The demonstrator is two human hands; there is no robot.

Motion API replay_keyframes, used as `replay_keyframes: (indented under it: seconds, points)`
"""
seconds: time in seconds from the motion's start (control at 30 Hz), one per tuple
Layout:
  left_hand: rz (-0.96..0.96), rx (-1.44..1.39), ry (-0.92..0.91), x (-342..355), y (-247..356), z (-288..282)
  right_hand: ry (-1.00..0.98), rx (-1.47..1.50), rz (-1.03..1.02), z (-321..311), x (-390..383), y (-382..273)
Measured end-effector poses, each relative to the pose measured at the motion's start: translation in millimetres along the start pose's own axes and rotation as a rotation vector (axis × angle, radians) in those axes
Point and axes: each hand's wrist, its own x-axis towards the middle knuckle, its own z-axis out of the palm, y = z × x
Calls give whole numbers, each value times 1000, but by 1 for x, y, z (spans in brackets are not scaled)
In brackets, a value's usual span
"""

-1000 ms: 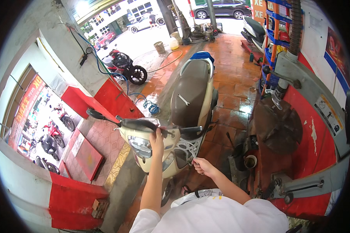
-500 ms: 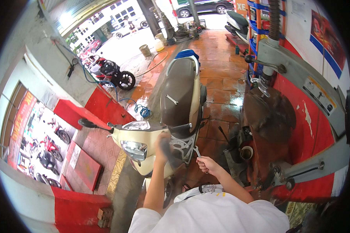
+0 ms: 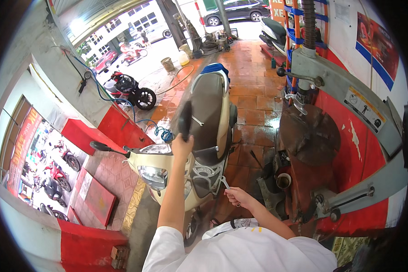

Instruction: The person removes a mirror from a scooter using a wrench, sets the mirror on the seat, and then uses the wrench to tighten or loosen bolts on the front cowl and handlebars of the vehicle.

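A cream scooter with a brown seat stands in front of me on a tiled workshop floor. My left hand is closed around the scooter's black right handlebar grip, which points up and away. My right hand hangs lower, beside the scooter's leg shield, and holds a small metal wrench with its head pointing up toward the scooter. The left handlebar sticks out to the left.
A red and grey tyre-changing machine stands close on the right. A coiled blue air hose lies left of the scooter. A red motorbike, a bucket and a parked car are farther back.
My left hand has moved up from the scooter's front panel onto the right handlebar grip. My right hand stays low with the wrench. The view has shifted slightly.
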Motion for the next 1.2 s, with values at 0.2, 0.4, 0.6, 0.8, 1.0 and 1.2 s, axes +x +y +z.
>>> replay_keyframes:
  seconds: [0.2, 0.4, 0.6, 0.8, 1.0, 1.2]
  points:
    - [285, -222, -35, -76, 21, 4, 48, 23, -20, -15, 1, 2]
    - [-464, -1156, 355, -97, -15, 6, 56, -10, 8, -23, 1, 1]
    - [-542, -742, 58, 7, -35, -8, -27, -51, 16, 6, 7, 3]
    - [221, -70, -186, -33, 34, 5, 32, -30, -1, -9, -9, -6]
    - [-126, -512, 228, -107, -60, -3, 18, -10, -12, -10, -4, -3]
    - [-686, -1005, 410, -37, -8, -20, 36, -20, -31, -25, -4, -8]
